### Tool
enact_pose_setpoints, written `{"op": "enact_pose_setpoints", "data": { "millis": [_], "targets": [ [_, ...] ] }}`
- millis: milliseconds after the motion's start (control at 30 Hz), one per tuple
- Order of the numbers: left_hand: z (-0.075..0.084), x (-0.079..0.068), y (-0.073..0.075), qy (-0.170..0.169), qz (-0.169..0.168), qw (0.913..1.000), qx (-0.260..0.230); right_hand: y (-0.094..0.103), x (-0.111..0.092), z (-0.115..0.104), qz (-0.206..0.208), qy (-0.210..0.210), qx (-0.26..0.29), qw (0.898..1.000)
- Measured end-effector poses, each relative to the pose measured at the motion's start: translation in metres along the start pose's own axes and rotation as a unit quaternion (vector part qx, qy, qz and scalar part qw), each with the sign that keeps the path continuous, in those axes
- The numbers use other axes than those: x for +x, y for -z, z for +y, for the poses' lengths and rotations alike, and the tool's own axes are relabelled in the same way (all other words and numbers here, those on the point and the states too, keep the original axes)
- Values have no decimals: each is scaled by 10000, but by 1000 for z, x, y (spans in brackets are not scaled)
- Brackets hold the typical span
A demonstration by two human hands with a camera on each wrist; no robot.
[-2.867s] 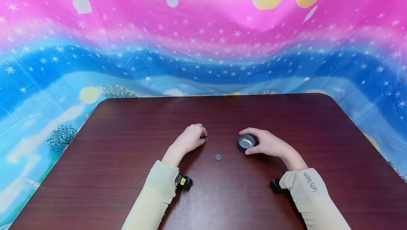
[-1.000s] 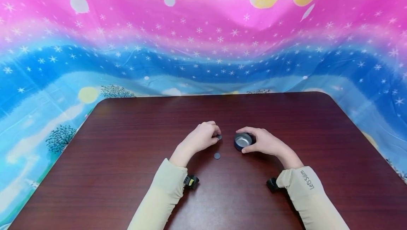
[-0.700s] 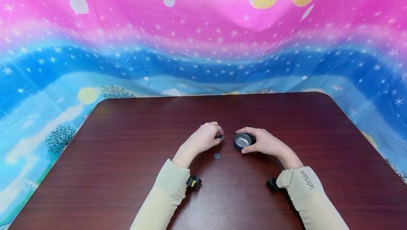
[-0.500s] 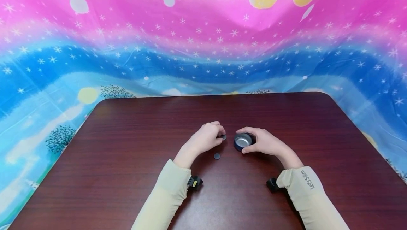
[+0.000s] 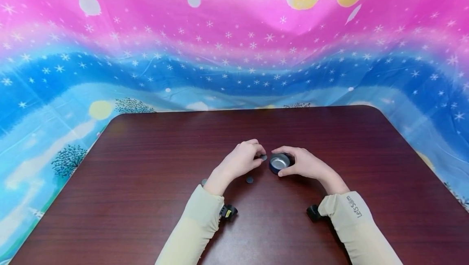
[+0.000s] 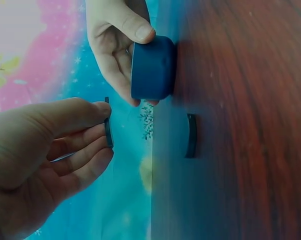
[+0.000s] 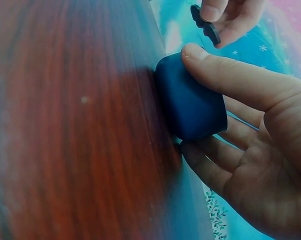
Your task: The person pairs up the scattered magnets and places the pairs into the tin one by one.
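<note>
At the frame's center, a person's left hand [image 5: 239,160] is pinching a gray disc [image 5: 264,157] above the table [image 5: 329,134], just beside the blue bowl [image 5: 274,169]; the right hand [image 5: 309,165] is gripping the bowl, which is standing upright right of center, showing no disc inside; the pick-up of one disc is looking complete; a second disc [image 5: 249,180] below center and a gray piece [image 5: 203,182] lower left are lying unheld.

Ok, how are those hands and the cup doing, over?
Left hand pinching a disc beside the cup. Right hand gripping the cup, upright on the table. Second disc lying loose; nothing visible between held disc and cup.
</note>
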State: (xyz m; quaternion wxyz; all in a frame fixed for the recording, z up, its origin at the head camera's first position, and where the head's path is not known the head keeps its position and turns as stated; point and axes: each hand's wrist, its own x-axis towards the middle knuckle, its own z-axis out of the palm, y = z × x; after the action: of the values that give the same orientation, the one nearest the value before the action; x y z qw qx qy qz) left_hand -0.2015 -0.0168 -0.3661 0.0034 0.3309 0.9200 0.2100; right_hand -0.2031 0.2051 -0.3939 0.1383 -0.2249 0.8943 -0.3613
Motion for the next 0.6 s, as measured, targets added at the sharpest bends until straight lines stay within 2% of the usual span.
{"op": "enact_pose_setpoints", "data": {
  "millis": [200,600],
  "targets": [
    [4,4,-4,-88,120,9999,-15,0,1,0,32,31,55,10000],
    [16,10,-8,-195,143,9997,60,0,0,-2,22,93,152,9998]
  ]
}}
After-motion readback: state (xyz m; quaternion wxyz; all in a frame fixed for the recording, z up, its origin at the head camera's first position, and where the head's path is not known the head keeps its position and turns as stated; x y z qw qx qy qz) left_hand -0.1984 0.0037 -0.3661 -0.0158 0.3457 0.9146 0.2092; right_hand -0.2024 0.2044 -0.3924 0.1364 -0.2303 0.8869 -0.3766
